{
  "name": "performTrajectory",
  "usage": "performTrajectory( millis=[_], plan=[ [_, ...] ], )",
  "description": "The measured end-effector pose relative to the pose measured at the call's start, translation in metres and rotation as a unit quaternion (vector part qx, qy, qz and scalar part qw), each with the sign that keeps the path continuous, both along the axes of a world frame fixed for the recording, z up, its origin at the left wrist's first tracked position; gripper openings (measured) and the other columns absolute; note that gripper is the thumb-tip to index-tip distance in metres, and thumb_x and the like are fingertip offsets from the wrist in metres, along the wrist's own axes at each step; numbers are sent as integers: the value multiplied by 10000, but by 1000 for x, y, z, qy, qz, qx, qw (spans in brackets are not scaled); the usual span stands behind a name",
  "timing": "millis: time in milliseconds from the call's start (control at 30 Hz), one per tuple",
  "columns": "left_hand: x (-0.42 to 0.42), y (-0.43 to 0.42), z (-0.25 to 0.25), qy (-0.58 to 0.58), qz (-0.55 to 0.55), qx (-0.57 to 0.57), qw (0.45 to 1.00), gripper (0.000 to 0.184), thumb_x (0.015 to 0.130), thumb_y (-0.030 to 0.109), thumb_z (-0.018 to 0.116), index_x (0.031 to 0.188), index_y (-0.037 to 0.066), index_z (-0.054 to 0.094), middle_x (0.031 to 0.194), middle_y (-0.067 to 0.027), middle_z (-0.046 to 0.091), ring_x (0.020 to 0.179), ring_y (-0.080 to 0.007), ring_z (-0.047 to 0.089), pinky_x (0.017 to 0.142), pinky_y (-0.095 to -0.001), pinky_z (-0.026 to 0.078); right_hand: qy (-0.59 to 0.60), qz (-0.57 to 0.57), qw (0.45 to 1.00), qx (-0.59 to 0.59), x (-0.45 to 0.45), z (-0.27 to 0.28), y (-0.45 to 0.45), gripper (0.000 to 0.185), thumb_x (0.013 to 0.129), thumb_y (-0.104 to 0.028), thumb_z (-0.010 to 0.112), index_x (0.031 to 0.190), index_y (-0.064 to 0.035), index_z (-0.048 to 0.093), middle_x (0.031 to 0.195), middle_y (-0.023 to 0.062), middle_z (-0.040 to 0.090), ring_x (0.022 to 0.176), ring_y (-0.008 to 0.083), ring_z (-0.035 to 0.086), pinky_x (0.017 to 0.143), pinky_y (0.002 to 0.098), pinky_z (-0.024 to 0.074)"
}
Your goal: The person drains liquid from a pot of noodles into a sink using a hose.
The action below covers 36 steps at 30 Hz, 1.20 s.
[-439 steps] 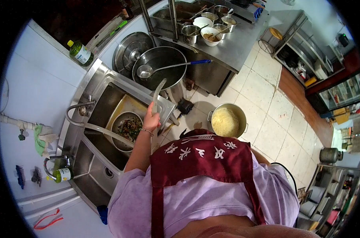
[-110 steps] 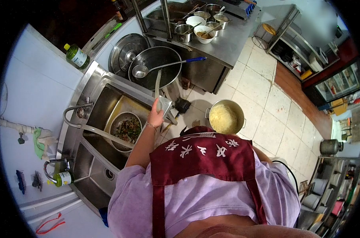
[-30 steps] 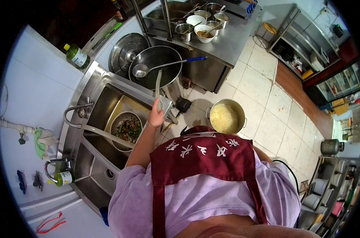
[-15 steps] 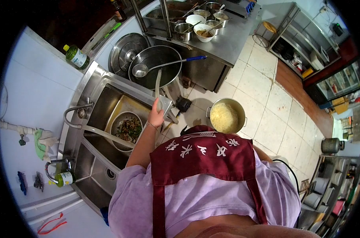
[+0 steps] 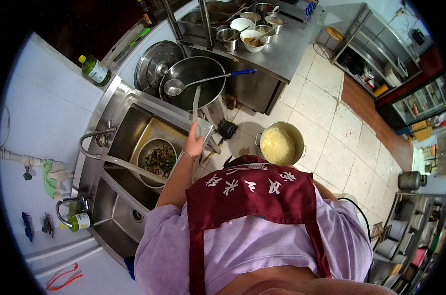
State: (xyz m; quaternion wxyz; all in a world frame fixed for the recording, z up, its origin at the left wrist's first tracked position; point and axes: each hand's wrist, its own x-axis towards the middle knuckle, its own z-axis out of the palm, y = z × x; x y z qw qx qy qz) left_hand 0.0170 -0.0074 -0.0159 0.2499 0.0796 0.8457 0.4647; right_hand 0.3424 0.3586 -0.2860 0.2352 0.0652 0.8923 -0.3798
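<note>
My left hand [image 5: 193, 143] is closed round a pale hose [image 5: 196, 104], whose free end reaches the rim of a big steel pot [image 5: 216, 101]. The hose's other part runs from the curved faucet [image 5: 87, 142] across the sink. Over the pot's opening lies a ladle [image 5: 174, 87] with a blue handle. A bowl [image 5: 156, 162] of dark and green food scraps sits in the sink basin, beneath the hose. My right hand is out of sight, hidden beyond the apron [image 5: 252, 196]. On the floor before me stands a pot of pale yellow food [image 5: 278, 147].
A steel counter [image 5: 282, 59] holds several small pots and bowls. Beside the big pot leans a round lid [image 5: 159, 66]. Green bottles [image 5: 96, 71] stand by the sink. Shelves [image 5: 375, 44] and a gas cylinder [image 5: 410, 181] are at the right.
Compared with the earliest frame, the view has shifted slightly and my left hand holds the hose a little lower, its end nearer the big pot's rim. Over the last second nothing visibly moved.
</note>
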Motion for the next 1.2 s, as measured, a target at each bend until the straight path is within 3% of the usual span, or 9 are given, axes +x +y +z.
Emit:
performTrajectory(
  millis=[367,700,1200],
  plan=[
    [2,1,3,9,-1,10,1000,605,832,117,468,1372,274,245,720,-131,606,500,-204,571,516,-340,474,-89,-82,992,-26,-5,51,-12,343,757,-316,553,837,4,647,838,206,638,775,306,619,653,411,454],
    [4,4,11,-7,-1,14,1000,602,846,93,442,1386,239,218,811,-138,609,493,-190,541,514,-337,465,-77,-42,996,8,-3,26,-4,341,754,-320,550,845,-6,650,849,207,637,803,318,619,667,411,459],
    [0,1,-2,-3,2,19,1000,602,845,121,462,1377,278,229,750,-129,609,515,-202,567,531,-338,472,-78,-39,996,17,-4,29,-4,343,753,-323,547,853,-11,649,856,209,636,819,326,618,676,416,462]
  ],
)
